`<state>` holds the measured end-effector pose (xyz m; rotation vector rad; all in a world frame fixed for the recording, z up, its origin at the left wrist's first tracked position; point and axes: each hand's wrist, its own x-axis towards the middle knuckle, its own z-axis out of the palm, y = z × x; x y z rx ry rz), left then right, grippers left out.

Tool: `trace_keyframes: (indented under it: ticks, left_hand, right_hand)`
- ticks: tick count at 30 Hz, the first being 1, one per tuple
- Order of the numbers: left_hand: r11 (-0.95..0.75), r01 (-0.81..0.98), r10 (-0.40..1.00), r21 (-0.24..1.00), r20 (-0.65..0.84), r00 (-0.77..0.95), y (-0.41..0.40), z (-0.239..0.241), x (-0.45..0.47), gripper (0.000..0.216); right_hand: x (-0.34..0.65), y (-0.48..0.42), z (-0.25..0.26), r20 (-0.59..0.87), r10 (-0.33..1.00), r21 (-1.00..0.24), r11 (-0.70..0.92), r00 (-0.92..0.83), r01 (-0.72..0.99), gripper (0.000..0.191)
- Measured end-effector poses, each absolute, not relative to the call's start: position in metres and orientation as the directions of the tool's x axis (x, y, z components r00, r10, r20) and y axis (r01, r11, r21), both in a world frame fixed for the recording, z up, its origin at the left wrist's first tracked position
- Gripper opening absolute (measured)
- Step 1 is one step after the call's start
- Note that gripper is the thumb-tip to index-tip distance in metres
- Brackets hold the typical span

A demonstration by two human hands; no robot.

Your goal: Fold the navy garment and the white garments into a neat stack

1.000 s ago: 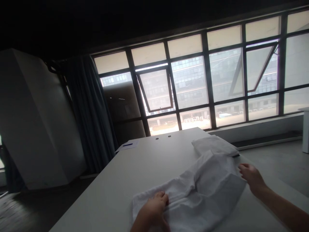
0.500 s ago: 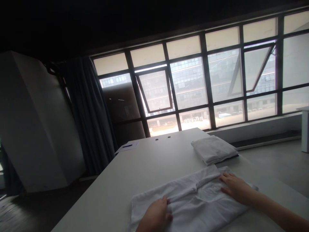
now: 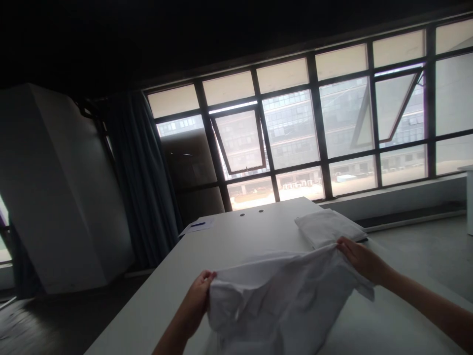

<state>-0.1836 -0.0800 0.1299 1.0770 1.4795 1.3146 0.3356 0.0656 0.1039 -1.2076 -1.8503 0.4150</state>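
A thin white garment (image 3: 281, 296) hangs between my two hands, its upper edge pulled taut and its lower part drooping in folds over the near end of the table. My left hand (image 3: 199, 298) pinches the left corner of that edge. At the right, my right hand (image 3: 358, 256) grips the other upper corner, and a loose flap dangles below it. Whether the garment is a shirt or something else, I cannot tell. Just beyond my right hand lies a folded white cloth stack (image 3: 328, 224), with a dark edge showing underneath.
The long white table (image 3: 177, 276) stretches toward the windows (image 3: 291, 128). On its far left corner rest some paper (image 3: 207, 222) and a dark pen (image 3: 198, 224). Two round dark holes mark its far end. A blue curtain (image 3: 144, 172) and a pillar (image 3: 70, 192) stand at left.
Both hands have closed on the garment and raised its far edge off the table. My left hand has moved left and up; my right hand has risen slightly. The garment now hangs in folds.
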Motion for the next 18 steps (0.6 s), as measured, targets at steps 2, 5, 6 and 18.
trace_keyframes:
  ticks: [2, 5, 6, 18]
  left_hand:
    - [0.030, 0.080, 0.893, 0.996, 0.009, -0.449, -0.086, 0.145, -0.221, 0.049]
    - [0.068, 0.198, 0.760, 0.978, 0.078, -0.646, -0.090, 0.158, -0.266, 0.053]
    - [0.077, 0.252, 0.728, 0.965, 0.118, -0.675, -0.090, 0.160, -0.273, 0.057]
    - [-0.319, 0.671, 0.945, 0.669, 0.278, 0.173, -0.136, 0.185, -0.075, 0.155]
  right_hand:
    - [0.336, 0.060, 0.134, 0.509, 0.840, -0.600, 0.504, -0.189, 0.621, 0.031]
    - [0.326, 0.040, 0.179, 0.519, 0.772, -0.424, 0.606, -0.368, 0.673, 0.027]
    - [0.320, 0.030, 0.194, 0.508, 0.731, -0.363, 0.662, -0.456, 0.656, 0.024]
    - [0.172, -0.055, 0.351, 0.631, -0.060, 0.423, 0.862, -0.773, 0.279, 0.032]
